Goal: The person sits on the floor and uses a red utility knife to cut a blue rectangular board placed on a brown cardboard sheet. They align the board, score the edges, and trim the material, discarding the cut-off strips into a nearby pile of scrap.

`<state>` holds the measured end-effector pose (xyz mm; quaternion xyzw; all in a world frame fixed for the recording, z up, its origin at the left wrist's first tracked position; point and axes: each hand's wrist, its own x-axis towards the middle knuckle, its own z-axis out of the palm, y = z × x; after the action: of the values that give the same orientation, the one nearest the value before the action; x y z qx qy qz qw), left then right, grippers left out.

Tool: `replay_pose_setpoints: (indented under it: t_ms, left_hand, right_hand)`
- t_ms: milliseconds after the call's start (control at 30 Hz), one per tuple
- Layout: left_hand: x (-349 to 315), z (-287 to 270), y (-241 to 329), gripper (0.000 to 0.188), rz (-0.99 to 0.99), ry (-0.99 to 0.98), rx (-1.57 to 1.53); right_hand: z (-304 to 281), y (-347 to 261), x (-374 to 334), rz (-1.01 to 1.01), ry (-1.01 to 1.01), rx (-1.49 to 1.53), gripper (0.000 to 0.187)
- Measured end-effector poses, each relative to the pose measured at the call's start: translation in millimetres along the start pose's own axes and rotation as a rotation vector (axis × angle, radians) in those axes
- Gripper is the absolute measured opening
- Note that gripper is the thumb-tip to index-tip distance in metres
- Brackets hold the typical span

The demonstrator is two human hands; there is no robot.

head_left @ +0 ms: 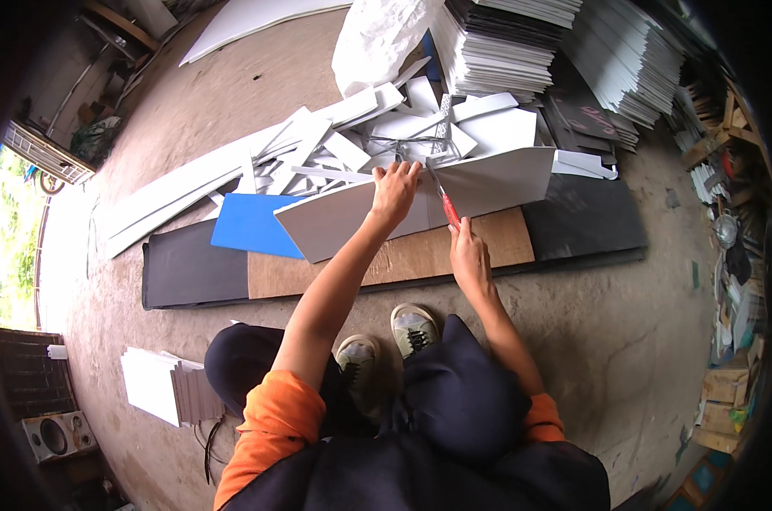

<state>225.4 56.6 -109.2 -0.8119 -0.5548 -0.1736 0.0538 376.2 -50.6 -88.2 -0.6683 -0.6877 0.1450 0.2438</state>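
Two things are being gripped at frame centre: the left hand is holding a pale board by its top edge, the right hand is clasping a red-handled cutter.

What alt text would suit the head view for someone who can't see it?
A person's right hand holds a red-handled cutter at a tilted pale-grey panel while the left hand rests at its far edge; white offcuts lie piled beyond.

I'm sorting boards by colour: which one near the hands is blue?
The blue board shows just left of the pale board that the left hand touches. Only it is blue, unlike the brown board and the black board nearby.
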Motion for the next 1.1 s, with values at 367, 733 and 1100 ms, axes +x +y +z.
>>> replay_pose_setpoints:
  t_ms: [367,733,1100]
  left_hand:
    - [-2,-1,3,0.039,-0.009,0.006,0.030]
    - [-3,1,2,0.036,-0.016,0.029,0.012]
    - [-5,2,4,0.032,-0.013,0.064,0.009]
  right_hand:
    - [0,0,0,-0.020,0.006,-0.037,0.019]
    - [-1,-2,-3,-0.011,0.001,-0.050,0.020]
    - [-14,-25,2,0.095,-0.196,-0.116,0.021]
